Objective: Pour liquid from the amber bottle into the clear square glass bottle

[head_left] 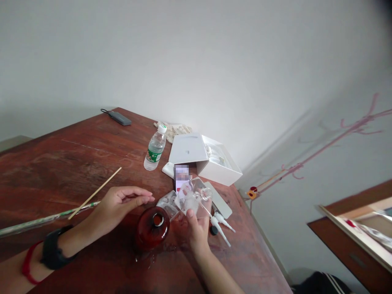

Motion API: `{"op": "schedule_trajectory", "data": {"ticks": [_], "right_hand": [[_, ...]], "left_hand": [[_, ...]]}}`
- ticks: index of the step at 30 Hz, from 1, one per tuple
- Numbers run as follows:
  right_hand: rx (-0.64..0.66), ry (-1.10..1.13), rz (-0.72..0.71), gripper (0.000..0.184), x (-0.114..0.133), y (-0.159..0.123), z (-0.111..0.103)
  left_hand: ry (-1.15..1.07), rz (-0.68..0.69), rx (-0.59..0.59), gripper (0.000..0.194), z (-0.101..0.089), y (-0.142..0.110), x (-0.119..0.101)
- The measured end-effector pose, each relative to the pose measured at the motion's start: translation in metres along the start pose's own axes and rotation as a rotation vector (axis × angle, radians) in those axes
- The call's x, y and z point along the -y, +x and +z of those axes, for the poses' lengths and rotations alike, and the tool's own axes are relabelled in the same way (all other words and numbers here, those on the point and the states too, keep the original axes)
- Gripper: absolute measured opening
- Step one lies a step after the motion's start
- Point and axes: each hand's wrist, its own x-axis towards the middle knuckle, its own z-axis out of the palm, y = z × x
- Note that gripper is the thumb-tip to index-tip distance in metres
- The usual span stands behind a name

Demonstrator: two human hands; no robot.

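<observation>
My right hand (pixel 197 228) is closed around a clear square glass bottle (pixel 192 196), held tilted with its neck toward the right, above the table. Just left of it stands a round dark red glass bottle (pixel 152 228) with an open mouth; small wet drops lie on the wood below it. My left hand (pixel 121 202) hovers to the left of the red bottle, palm down, fingers stretched out loosely and holding nothing. A black band and a red band sit on that wrist.
On the brown wooden table (pixel 61 163) are a plastic water bottle (pixel 155 149), an open white box (pixel 203 157), a phone (pixel 181 175), white pump nozzles (pixel 222 224), a thin wooden stick (pixel 94 192), a wrapped rod (pixel 43 220) and a grey pouch (pixel 120 117). The table edge drops off at right.
</observation>
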Motion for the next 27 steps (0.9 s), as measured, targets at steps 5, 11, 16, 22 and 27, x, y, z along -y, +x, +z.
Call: {"op": "schedule_trajectory", "data": {"ticks": [5, 11, 16, 22, 27], "right_hand": [[-0.015, 0.008, 0.020, 0.091, 0.004, -0.002, 0.001], [-0.013, 0.010, 0.027, 0.088, 0.010, -0.004, 0.002], [0.010, 0.021, 0.055, 0.082, 0.010, -0.003, 0.003], [0.004, -0.001, 0.073, 0.097, 0.005, -0.001, 0.000], [0.061, -0.015, 0.055, 0.081, 0.007, -0.001, -0.001]], "left_hand": [[0.011, 0.034, -0.004, 0.025, 0.000, 0.004, 0.008], [0.030, 0.029, 0.011, 0.026, -0.001, 0.003, 0.009], [0.013, 0.042, 0.031, 0.028, -0.002, 0.004, 0.012], [-0.035, 0.065, 0.011, 0.032, -0.001, 0.004, 0.012], [-0.157, 0.071, 0.029, 0.039, 0.002, 0.003, 0.015]]}}
